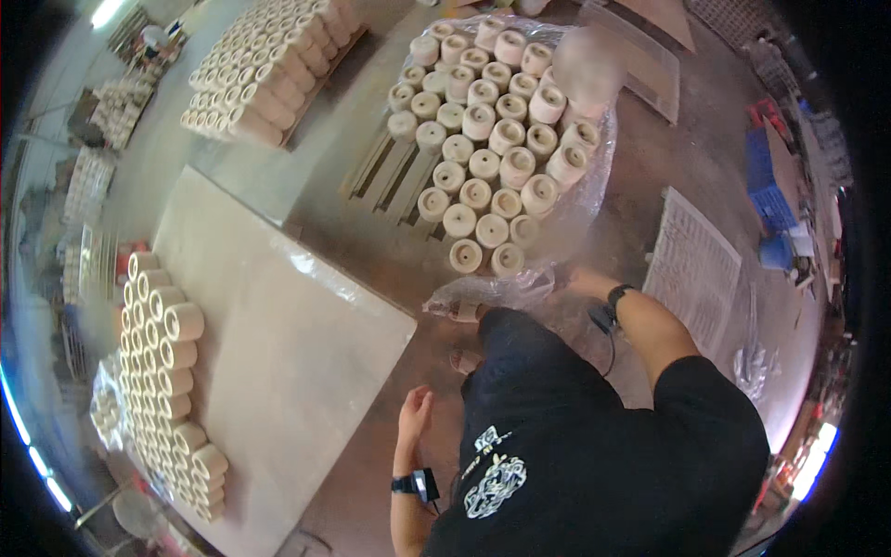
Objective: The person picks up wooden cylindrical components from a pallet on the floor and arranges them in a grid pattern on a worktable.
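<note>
At the right, my right hand (583,281) is closed on the edge of a clear plastic film (520,290), its fingers partly blurred. The film is bunched by my foot and runs up along the right side of a wooden pallet (385,176). On that pallet stand many cream, round pots (483,165), each with a small hole in its face. My left hand (416,413) hangs low beside the large board, holding nothing, with its fingers loosely bent and apart. Both wrists carry dark straps with small devices.
A large pale board (278,316) lies at the left, with stacked cream hollow pots (167,353) along its far left edge. Another loaded stack (269,74) stands at the back left. A flat mesh-like panel (696,269) lies at the right, near blue crates (770,176).
</note>
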A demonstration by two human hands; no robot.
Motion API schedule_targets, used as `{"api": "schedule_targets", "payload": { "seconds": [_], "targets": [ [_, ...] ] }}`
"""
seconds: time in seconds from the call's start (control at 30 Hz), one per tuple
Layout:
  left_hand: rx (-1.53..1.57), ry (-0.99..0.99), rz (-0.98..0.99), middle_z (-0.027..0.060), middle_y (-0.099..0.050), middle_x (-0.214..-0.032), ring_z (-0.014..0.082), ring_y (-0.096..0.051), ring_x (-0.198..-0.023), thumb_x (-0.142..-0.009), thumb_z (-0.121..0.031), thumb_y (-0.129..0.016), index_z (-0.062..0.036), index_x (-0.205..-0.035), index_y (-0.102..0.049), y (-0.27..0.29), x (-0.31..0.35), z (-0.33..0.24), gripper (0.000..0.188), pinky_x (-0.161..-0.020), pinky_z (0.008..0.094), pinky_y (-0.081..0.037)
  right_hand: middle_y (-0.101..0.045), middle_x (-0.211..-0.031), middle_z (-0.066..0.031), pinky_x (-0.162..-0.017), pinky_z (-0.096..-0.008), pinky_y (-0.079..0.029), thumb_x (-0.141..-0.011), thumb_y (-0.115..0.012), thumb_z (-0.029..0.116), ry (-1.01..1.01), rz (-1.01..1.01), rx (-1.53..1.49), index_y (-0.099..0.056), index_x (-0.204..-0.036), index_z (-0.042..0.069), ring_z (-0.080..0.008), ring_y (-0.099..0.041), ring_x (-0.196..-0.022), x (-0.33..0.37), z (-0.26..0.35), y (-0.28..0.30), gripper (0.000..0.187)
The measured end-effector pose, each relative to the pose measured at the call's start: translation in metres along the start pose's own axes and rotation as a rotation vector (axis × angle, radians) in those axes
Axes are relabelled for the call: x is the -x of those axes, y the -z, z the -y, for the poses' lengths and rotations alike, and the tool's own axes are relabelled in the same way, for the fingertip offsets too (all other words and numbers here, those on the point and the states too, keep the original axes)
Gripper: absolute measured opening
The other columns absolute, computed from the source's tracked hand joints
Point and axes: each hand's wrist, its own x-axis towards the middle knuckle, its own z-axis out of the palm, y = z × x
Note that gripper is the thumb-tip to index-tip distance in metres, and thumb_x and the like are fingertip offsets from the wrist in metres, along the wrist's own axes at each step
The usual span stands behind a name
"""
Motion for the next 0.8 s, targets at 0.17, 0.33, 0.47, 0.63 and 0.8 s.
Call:
{"api": "schedule_targets", "payload": {
  "seconds": [0.17,0.33,0.47,0.63,0.8],
  "targets": [
    [-0.138,-0.048,0.139,0.0133,-0.066,-0.11,0.0182,-0.064,-0.098,-0.095,-0.03,-0.059,-0.0003,-0.124,-0.057,-0.024,-0.045,-0.023,0.042,-0.085,0.0298,-0.049,-0.068,-0.089,-0.0221,-0.079,-0.0458,-0.05,-0.078,-0.06,0.033,0.107,0.044,0.194,-0.071,-0.08,0.0,-0.0385,-0.066,-0.087,0.038,-0.097,-0.003,0.035],
    [-0.105,0.034,0.173,0.0112,-0.068,-0.101,0.0186,-0.063,-0.093,-0.095,-0.029,-0.058,0.0006,-0.116,-0.06,-0.046,-0.018,-0.018,0.036,-0.082,0.0305,-0.049,-0.067,-0.103,-0.0237,-0.086,-0.0447,-0.049,-0.078,-0.064,0.03,-0.242,0.145,-0.092,-0.068,-0.101,0.0,-0.0397,-0.064,-0.098,0.049,-0.032,0.016,0.039],
    [-0.132,0.381,0.052,0.0138,-0.068,-0.094,0.0168,-0.063,-0.087,-0.094,-0.031,-0.058,0.0031,-0.104,-0.064,-0.04,0.05,0.045,0.036,-0.075,0.0286,-0.048,-0.06,-0.119,-0.0268,-0.094,-0.0448,-0.046,-0.074,-0.07,0.032,-0.247,-0.027,-0.207,-0.05,-0.129,0.001,-0.0407,-0.057,-0.113,-0.028,-0.036,-0.023,0.066],
    [-0.206,0.908,0.154,0.0147,-0.068,-0.107,0.0184,-0.065,-0.087,-0.096,-0.036,-0.057,-0.0085,-0.131,-0.056,-0.005,0.207,0.142,0.045,-0.07,0.029,-0.053,-0.055,-0.122,-0.0311,-0.094,-0.0471,-0.046,-0.073,-0.075,0.04,-0.221,-0.22,-0.126,-0.031,-0.141,0.0,-0.0424,-0.056,-0.113,-0.163,-0.028,-0.103,0.091],
    [0.027,0.902,0.124,0.0114,-0.067,-0.099,0.0197,-0.062,-0.087,-0.097,-0.031,-0.055,-0.0055,-0.124,-0.06,-0.039,0.233,0.087,0.037,-0.079,0.0318,-0.051,-0.062,-0.107,-0.0284,-0.09,-0.0483,-0.049,-0.077,-0.073,0.03,-0.191,-0.196,-0.139,-0.024,-0.144,0.002,-0.0423,-0.06,-0.105,-0.28,-0.082,-0.167,0.087]
  ]
}}
